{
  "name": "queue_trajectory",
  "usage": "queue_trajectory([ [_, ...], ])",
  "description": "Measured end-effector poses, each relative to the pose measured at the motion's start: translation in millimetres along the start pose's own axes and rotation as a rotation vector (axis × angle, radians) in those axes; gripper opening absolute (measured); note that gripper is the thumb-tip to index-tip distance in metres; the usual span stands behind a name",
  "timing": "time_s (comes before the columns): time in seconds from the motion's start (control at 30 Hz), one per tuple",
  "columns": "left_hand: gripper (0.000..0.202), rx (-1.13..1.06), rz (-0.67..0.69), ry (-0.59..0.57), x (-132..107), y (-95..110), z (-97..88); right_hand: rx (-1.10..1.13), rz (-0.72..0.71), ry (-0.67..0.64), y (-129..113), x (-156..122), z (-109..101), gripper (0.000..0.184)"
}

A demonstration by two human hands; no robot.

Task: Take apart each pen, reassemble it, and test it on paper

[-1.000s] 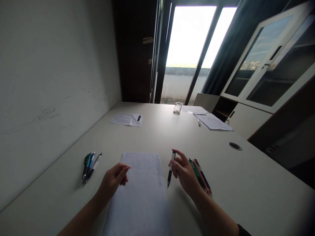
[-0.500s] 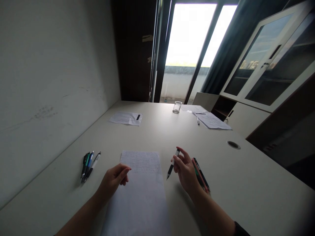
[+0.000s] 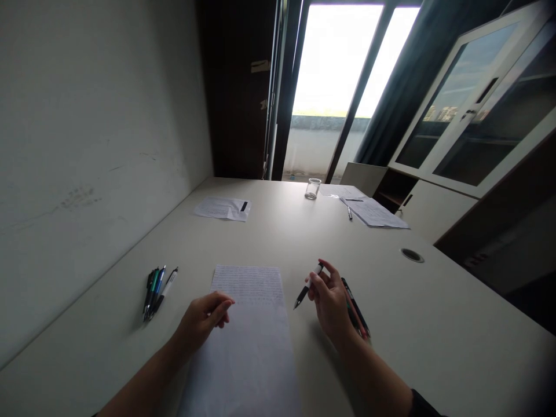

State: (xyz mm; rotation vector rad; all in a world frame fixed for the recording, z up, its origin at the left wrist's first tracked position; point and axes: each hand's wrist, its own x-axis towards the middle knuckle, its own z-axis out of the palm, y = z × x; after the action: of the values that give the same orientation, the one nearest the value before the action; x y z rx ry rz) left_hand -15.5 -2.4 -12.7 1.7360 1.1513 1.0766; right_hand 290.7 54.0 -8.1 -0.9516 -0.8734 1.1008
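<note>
A white sheet of paper with faint lines of writing lies on the table in front of me. My left hand rests on its left edge, fingers loosely curled, holding nothing. My right hand hovers just right of the sheet, pinching a black-and-white pen that slants with its tip toward the paper. A few pens, red, green and black, lie on the table under my right hand.
A small bunch of pens lies to the left of the sheet. Farther back are a folded paper, a glass beaker, more papers with a pen, and a round cable hole. A wall runs along the left.
My right hand has turned the pen from nearly upright to a slant, its upper end swinging right. My left hand's fingers have slid slightly further onto the paper.
</note>
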Motion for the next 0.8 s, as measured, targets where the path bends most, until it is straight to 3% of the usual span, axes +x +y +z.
queue_trajectory([
  [0.1, 0.018, 0.178, 0.166, -0.065, -1, 7, 2.8, 0.058, 0.023, 0.041, -1, 0, 0, 0.062],
  [0.2, 0.016, 0.350, 0.334, -0.120, -3, 18, 10.1, 0.108, 0.087, -0.003, 2, 1, -4, 0.041],
  [0.27, 0.016, 0.466, 0.390, -0.171, -3, 29, 17.8, 0.123, 0.131, -0.049, 6, 2, -7, 0.026],
  [0.37, 0.018, 0.660, 0.473, -0.312, 1, 48, 32.8, 0.140, 0.156, -0.086, 10, 3, -8, 0.020],
  [0.47, 0.020, 0.807, 0.499, -0.381, 10, 61, 49.9, 0.148, 0.193, -0.151, 10, 2, -5, 0.011],
  [0.5, 0.020, 0.835, 0.496, -0.379, 13, 62, 55.4, 0.142, 0.220, -0.199, 10, 1, -4, 0.017],
  [0.63, 0.027, 0.905, 0.485, -0.350, 23, 49, 72.5, 0.057, 0.296, -0.414, 8, -2, -2, 0.037],
  [0.8, 0.035, 0.882, 0.498, -0.358, 23, 22, 78.4, -0.284, 0.167, -0.438, 4, -4, -1, 0.025],
])
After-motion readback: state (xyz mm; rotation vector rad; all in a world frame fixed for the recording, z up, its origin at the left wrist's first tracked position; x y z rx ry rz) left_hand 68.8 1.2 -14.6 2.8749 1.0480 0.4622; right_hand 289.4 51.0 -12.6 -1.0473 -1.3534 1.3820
